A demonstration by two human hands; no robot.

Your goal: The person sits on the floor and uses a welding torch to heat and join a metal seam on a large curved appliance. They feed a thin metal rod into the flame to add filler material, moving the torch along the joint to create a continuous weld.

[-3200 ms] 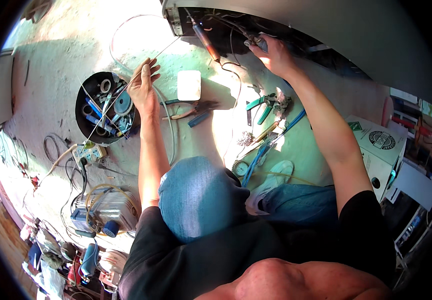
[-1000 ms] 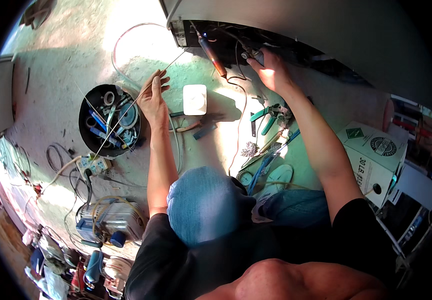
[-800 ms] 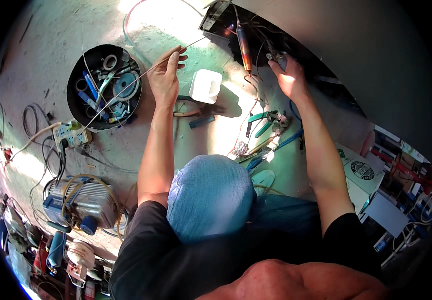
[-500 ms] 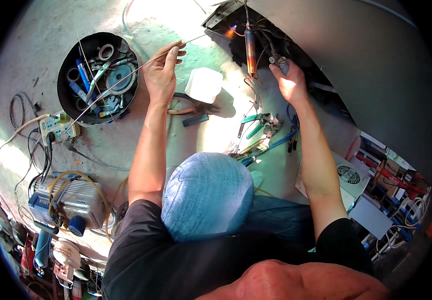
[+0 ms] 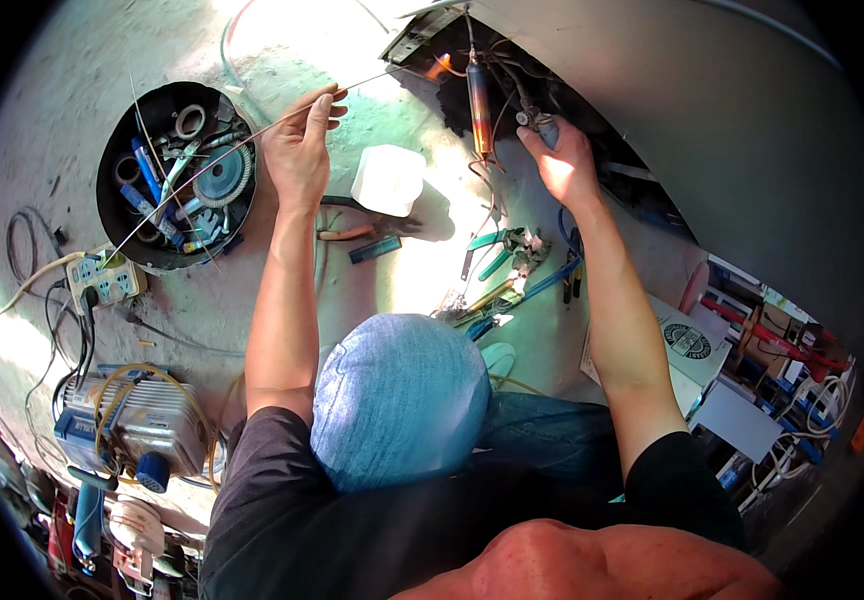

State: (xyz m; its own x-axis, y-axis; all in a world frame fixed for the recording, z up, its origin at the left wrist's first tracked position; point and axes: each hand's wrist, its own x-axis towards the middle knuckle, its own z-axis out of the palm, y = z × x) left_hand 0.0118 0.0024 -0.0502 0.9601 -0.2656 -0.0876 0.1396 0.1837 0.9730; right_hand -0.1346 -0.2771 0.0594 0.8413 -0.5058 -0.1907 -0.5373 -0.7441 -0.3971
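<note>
My left hand (image 5: 298, 155) pinches a long thin brazing rod (image 5: 370, 81), whose far end reaches toward an orange flame (image 5: 439, 66). The rod's other end slants back over the bucket of tools. My right hand (image 5: 564, 160) is wrapped round the grey handle of a gas torch (image 5: 549, 130), thumb beside its knob. Between the hands hangs a copper filter drier (image 5: 479, 110) with heat-tinted bands, joined to thin tubes above and below. Dark shadow inside the cabinet opening hides the torch's front part and the exact spot the flame touches.
A large grey appliance panel (image 5: 712, 120) slopes across the upper right. On the floor are a white plastic container (image 5: 389, 180), pliers (image 5: 497, 262), a round tool bucket (image 5: 112, 245), a power strip (image 5: 102, 280) and a vacuum pump (image 5: 137, 425). Cardboard (image 5: 692, 345) lies at right.
The whole view has shifted slightly, so things appear a little farther left and lower. The flame shows more orange. Both hands keep their holds.
</note>
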